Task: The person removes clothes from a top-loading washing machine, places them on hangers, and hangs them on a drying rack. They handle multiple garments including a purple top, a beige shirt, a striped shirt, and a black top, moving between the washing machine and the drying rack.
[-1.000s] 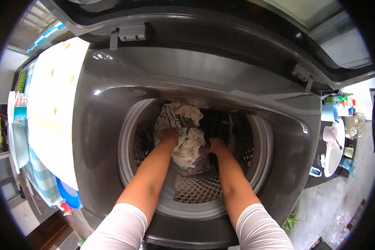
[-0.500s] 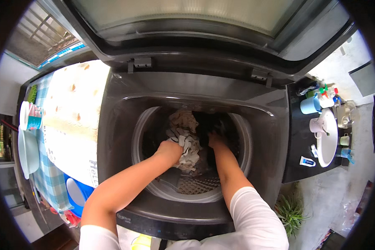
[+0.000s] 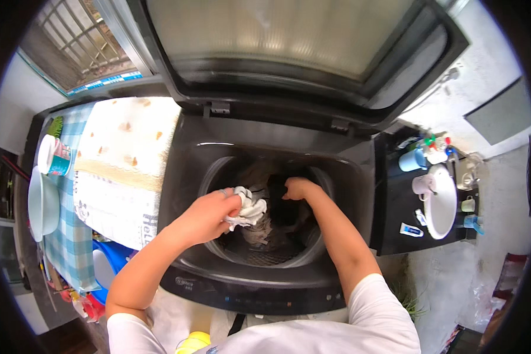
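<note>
An open top-loading washing machine (image 3: 183, 141) stands in front of me. Above its drum, my left hand (image 3: 207, 215) is closed round a bunched white piece of clothing with dark stripes (image 3: 251, 207). My right hand (image 3: 300, 189) is over the drum's right part with its fingers curled together. Whatever it may grip is lost against the dark drum. Crumpled beige-grey laundry (image 3: 256, 235) lies below, between the two hands. The perforated drum bottom (image 3: 265, 258) shows at the near side.
The raised lid (image 3: 265, 41) stands at the back. To the left, a patterned towel (image 3: 124, 135) lies beside a tub (image 3: 54, 156) and a pale green basin (image 3: 43, 203). On the right counter are a white washbasin (image 3: 441, 206), a mug (image 3: 423, 185) and a tube (image 3: 411, 230).
My left hand has lifted the white clothing up and left from the laundry. My right hand has come up from deeper in the drum. The view has shifted slightly.
</note>
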The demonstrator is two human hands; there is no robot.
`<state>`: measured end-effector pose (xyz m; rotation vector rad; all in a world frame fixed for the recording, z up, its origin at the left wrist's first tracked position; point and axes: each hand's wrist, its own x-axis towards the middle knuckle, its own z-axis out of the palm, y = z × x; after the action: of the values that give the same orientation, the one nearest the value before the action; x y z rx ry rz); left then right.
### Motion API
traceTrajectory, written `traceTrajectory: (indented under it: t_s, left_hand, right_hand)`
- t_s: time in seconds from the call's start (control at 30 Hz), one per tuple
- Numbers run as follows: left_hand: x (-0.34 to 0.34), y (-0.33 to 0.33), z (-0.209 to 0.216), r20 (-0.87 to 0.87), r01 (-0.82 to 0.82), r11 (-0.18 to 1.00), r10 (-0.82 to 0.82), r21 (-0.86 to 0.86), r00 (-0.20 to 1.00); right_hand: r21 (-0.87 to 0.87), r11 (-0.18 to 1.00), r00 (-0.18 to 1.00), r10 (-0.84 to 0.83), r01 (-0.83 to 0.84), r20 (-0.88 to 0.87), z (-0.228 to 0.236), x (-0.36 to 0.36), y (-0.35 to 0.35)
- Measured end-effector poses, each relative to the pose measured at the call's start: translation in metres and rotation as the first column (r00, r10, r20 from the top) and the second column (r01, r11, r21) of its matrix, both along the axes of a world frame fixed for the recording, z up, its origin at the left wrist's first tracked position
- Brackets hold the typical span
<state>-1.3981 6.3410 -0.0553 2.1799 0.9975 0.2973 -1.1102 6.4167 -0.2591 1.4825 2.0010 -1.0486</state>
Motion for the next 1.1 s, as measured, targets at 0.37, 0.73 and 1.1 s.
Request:
traceTrajectory:
  t_s: [0.37,0.73,1.1]
  left_hand:
    - [-0.012,-0.026,0.162,0.276,-0.096,0.841,-0.066,0.532,0.959]
    - [0.012,-0.067,0.255,0.735,0.015,0.953,-0.244,0.304,0.633]
    - [0.141,-0.251,0.346,0.999,0.999,0.01,0.029,0.04,-0.041]
  right_hand:
    - [0.62,0.423,0.738,-0.213,0.661,-0.641,0.35,-0.018,-0.155]
    - [-0.304,-0.056,-0.237,0.498,0.951,-0.834,0.469,-0.058,-0.305]
    - [0.671,-0.608,0.551,-0.414,0.424,-0.724,0.547,-0.084,-0.582]
